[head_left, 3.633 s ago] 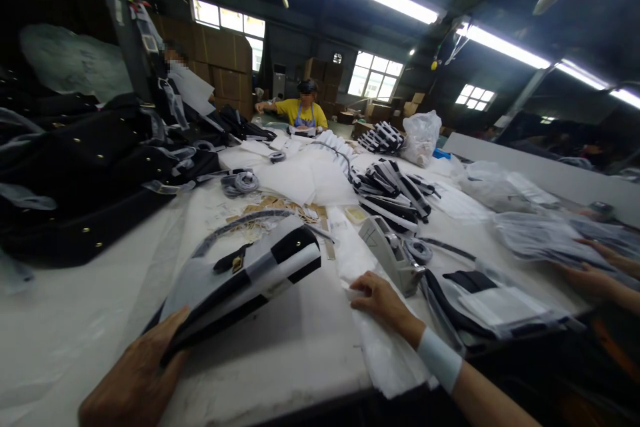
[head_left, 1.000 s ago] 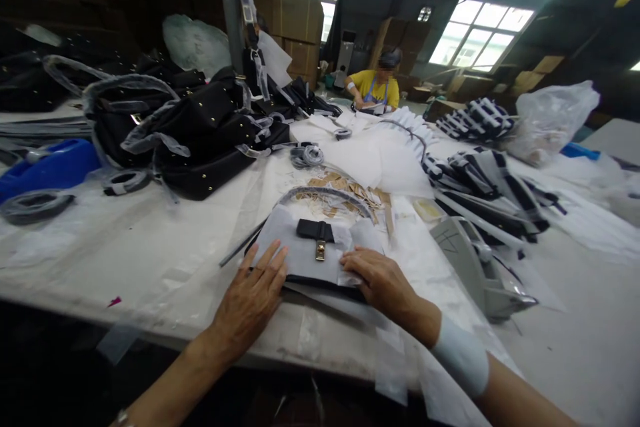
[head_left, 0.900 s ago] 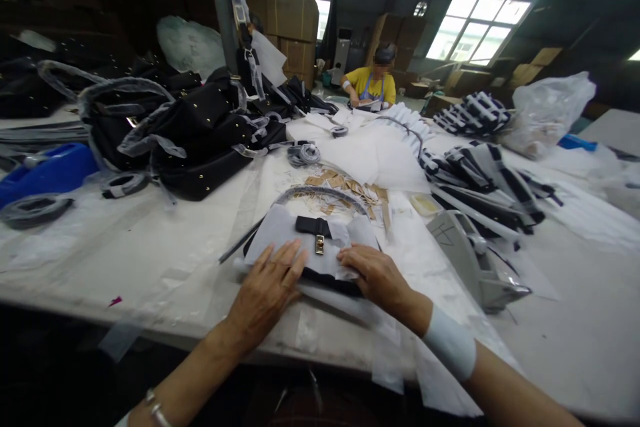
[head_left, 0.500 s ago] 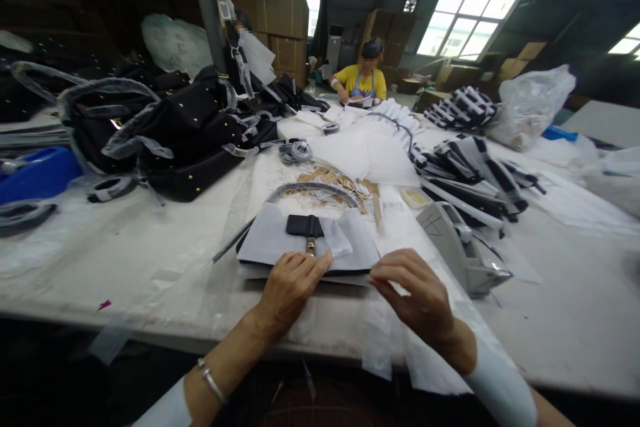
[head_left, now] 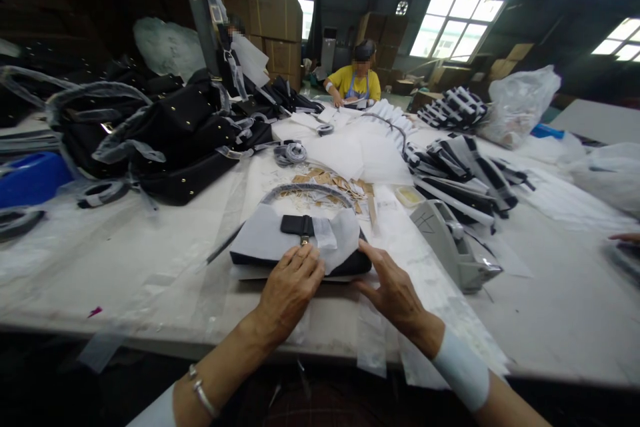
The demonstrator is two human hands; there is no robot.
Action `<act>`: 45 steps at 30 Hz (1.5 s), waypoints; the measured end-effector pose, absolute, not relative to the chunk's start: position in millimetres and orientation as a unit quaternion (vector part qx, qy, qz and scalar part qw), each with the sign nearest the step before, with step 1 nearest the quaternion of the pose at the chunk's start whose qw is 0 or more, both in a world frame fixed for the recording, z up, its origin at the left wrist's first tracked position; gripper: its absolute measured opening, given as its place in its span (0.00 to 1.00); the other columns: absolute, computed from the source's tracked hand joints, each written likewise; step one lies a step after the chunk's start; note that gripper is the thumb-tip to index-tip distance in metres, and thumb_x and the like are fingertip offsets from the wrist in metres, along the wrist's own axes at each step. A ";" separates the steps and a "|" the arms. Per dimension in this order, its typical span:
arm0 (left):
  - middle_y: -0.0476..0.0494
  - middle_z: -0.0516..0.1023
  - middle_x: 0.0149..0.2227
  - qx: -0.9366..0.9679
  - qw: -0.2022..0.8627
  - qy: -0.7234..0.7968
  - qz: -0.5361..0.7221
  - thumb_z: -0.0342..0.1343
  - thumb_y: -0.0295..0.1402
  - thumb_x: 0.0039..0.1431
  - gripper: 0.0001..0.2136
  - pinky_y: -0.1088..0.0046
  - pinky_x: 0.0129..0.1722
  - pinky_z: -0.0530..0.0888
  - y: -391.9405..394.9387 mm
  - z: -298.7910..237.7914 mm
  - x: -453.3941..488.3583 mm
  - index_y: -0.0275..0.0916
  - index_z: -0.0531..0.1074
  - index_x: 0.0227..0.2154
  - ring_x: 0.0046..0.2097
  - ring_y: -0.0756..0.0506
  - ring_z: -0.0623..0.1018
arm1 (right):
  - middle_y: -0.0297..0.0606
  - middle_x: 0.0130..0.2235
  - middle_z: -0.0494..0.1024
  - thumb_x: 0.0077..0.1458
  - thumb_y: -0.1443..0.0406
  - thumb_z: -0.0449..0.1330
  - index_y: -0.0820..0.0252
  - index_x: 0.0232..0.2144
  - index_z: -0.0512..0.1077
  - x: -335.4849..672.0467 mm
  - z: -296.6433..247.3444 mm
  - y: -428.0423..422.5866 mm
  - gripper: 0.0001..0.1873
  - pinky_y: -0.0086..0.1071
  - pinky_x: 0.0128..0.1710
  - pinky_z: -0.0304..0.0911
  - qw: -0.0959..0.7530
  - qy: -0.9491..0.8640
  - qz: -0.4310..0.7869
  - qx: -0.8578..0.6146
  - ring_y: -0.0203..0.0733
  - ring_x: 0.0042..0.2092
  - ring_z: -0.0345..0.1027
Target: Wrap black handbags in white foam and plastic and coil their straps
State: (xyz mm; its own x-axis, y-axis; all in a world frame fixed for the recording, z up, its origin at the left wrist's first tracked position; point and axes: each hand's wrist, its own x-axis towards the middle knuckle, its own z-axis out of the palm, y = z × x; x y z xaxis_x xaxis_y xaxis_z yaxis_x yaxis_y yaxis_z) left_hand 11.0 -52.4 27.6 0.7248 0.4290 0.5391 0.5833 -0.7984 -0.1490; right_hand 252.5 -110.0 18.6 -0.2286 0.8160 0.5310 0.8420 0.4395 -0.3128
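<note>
The left grip (head_left: 290, 290) was open, pressed palm-down with fingers curved on a black handbag (head_left: 357, 265) partly wrapped in a grey-white foam sheet (head_left: 257, 240). The right grip (head_left: 395, 297) was also open, fingers spread, its fingertips (head_left: 364, 255) at the bag's 3 o'clock end; neither closed around it. The bag lay flat near the edge of a white-covered worktop (head_left: 150, 280), with a black strap and small gold clasp (head_left: 303, 230) showing through the wrapping. At its 12 o'clock, a wrapped curved handle (head_left: 305, 190) arched beside scattered cardboard tags (head_left: 320, 180). A grey tape dispenser (head_left: 447, 247) stood at 3 o'clock, and black-and-white wrapped bags (head_left: 460, 173) were heaped at 2 o'clock. Studded black handbags (head_left: 170, 147) in clear plastic were piled at 10 o'clock. A co-worker (head_left: 355, 80) in a yellow shirt and blue apron sat far off at 12 o'clock. A metal bracelet (head_left: 203, 395) circled the left wrist, a white band (head_left: 463, 370) the right.
</note>
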 end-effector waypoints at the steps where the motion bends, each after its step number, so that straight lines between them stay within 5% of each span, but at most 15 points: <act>1: 0.40 0.76 0.48 -0.921 0.153 -0.268 -0.238 0.50 0.26 0.65 0.09 0.63 0.54 0.67 -52.9 27.1 11.9 0.35 0.72 0.45 0.51 0.41 0.73 | 0.48 0.60 0.67 0.56 0.68 0.61 0.54 0.69 0.45 252.6 19.0 -110.0 0.44 0.47 0.55 0.69 0.332 -0.775 -0.018 -0.538 0.53 0.60 0.64; 5: 0.40 0.77 0.47 -0.937 0.136 -0.253 -0.199 0.49 0.25 0.66 0.14 0.65 0.46 0.70 -55.7 27.1 13.9 0.34 0.67 0.53 0.46 0.43 0.76 | 0.46 0.68 0.53 0.54 0.70 0.63 0.48 0.68 0.47 251.6 26.4 -106.2 0.45 0.45 0.48 0.74 0.291 -0.781 -0.016 -0.552 0.54 0.59 0.65; 10: 0.41 0.76 0.50 -0.936 0.140 -0.257 -0.195 0.51 0.28 0.66 0.16 0.64 0.40 0.69 -53.8 20.9 15.9 0.40 0.66 0.55 0.44 0.43 0.75 | 0.43 0.53 0.74 0.54 0.69 0.66 0.53 0.50 0.72 248.9 26.8 -100.4 0.20 0.44 0.46 0.73 0.231 -0.817 -0.050 -0.526 0.51 0.48 0.70; 17: 0.45 0.77 0.48 -0.937 0.145 -0.219 -0.230 0.50 0.31 0.68 0.12 0.66 0.39 0.66 -38.6 10.7 13.4 0.41 0.68 0.52 0.40 0.45 0.74 | 0.45 0.51 0.76 0.61 0.68 0.60 0.55 0.45 0.74 221.3 33.7 -124.2 0.10 0.46 0.48 0.65 0.292 -0.789 -0.155 -0.517 0.52 0.51 0.66; 20: 0.45 0.77 0.49 -0.943 0.134 -0.210 -0.222 0.50 0.31 0.67 0.13 0.66 0.39 0.66 -38.5 12.4 10.3 0.42 0.68 0.53 0.41 0.45 0.73 | 0.40 0.41 0.79 0.63 0.70 0.57 0.58 0.40 0.74 192.8 31.4 -140.6 0.06 0.40 0.44 0.63 0.297 -0.857 -0.092 -0.411 0.45 0.44 0.69; 23: 0.43 0.77 0.50 -0.945 0.138 -0.208 -0.213 0.50 0.31 0.67 0.14 0.65 0.40 0.66 -40.7 14.7 8.8 0.41 0.68 0.54 0.42 0.44 0.73 | 0.38 0.33 0.77 0.62 0.68 0.59 0.61 0.35 0.72 161.0 14.7 -145.1 0.03 0.36 0.37 0.64 0.209 -0.903 0.002 -0.374 0.43 0.37 0.68; 28: 0.41 0.76 0.51 -0.949 0.161 -0.190 -0.192 0.49 0.31 0.68 0.15 0.64 0.41 0.66 -40.9 17.1 6.8 0.39 0.66 0.55 0.45 0.44 0.73 | 0.40 0.32 0.77 0.59 0.70 0.61 0.63 0.31 0.73 131.4 -10.9 -129.3 0.03 0.34 0.30 0.61 0.118 -0.918 -0.014 -0.380 0.44 0.35 0.66; 40: 0.38 0.76 0.49 -0.919 0.256 -0.190 -0.234 0.44 0.24 0.68 0.15 0.66 0.44 0.68 -36.3 16.4 -0.2 0.31 0.65 0.56 0.43 0.45 0.75 | 0.36 0.28 0.73 0.63 0.74 0.49 0.60 0.29 0.70 234.0 23.2 -133.2 0.14 0.32 0.31 0.57 0.156 -0.908 -0.012 -0.388 0.39 0.30 0.62; 45: 0.39 0.77 0.48 -0.913 0.254 -0.193 -0.253 0.44 0.24 0.68 0.15 0.66 0.45 0.68 -40.1 8.9 -10.4 0.33 0.68 0.53 0.43 0.45 0.75 | 0.34 0.28 0.75 0.62 0.68 0.58 0.58 0.27 0.70 232.0 37.2 -153.5 0.10 0.32 0.30 0.57 0.112 -0.901 0.058 -0.415 0.39 0.30 0.66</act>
